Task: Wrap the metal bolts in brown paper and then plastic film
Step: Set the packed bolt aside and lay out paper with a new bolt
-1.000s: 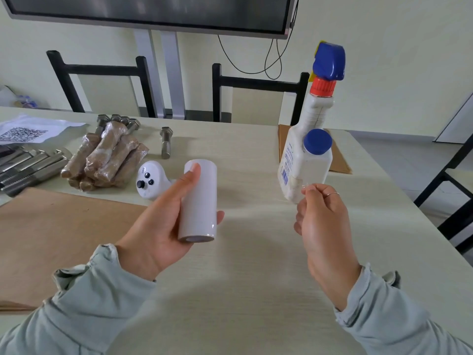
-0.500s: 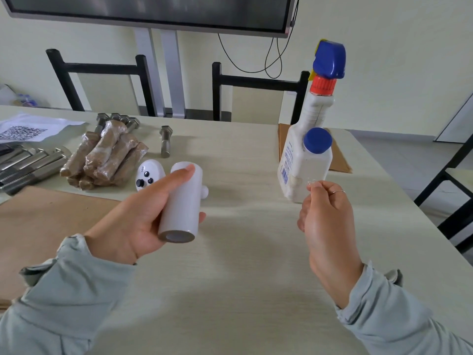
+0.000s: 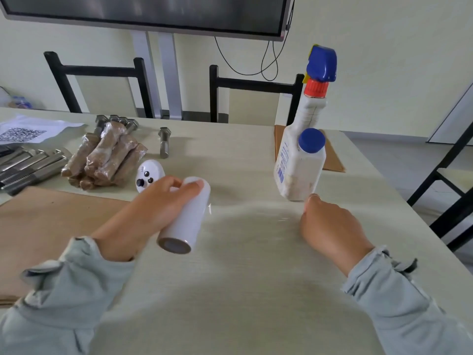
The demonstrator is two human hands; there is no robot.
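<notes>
The left hand (image 3: 151, 213) is gripping a white roll of plastic film (image 3: 185, 216) low over the pale table (image 3: 243, 290), while the right hand (image 3: 330, 226) is pinching something too faint to identify, perhaps the film's clear end. Beyond them, wrapped bolts (image 3: 107, 156) are lying piled beside bare bolts (image 3: 28, 165), which the left edge is cutting off, near brown paper (image 3: 51, 221).

You have open tabletop (image 3: 256, 290) along the near edge; 2 bottles (image 3: 299, 170) block the right edge, wrapped bolts (image 3: 107, 157) the left.
</notes>
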